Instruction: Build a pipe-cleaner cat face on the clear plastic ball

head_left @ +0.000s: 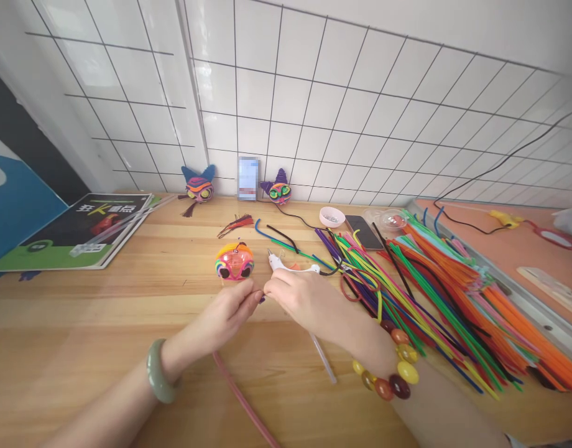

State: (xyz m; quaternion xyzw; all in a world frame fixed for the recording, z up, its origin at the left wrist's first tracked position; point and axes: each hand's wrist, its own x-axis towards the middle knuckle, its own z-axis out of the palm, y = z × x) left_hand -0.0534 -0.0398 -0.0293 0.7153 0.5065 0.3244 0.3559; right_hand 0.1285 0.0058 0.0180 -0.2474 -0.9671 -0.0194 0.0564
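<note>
My left hand (pixel 234 309) and my right hand (pixel 290 295) meet fingertip to fingertip above the wooden table (pixel 127 305). Both are closed in a pinch; what they hold is mostly hidden, with a small dark purple bit (pixel 262 300) showing between them. Just beyond my left hand sits a round, colourful mask-like face (pixel 234 261) with black eyes. A white glue gun (pixel 293 266) lies right behind my right hand, its nozzle towards the left. Below my right wrist is a clear glue stick (pixel 323 358). A pink strand (pixel 242 398) runs from under my left hand to the front edge.
Many coloured pipe cleaners (pixel 435 311) cover the right side. At the back stand two eared faces (pixel 199 186), a lit phone (pixel 247 178), a pink bowl (pixel 332 216) and a dark phone (pixel 363 232). Magazines (pixel 99 218) lie at the left.
</note>
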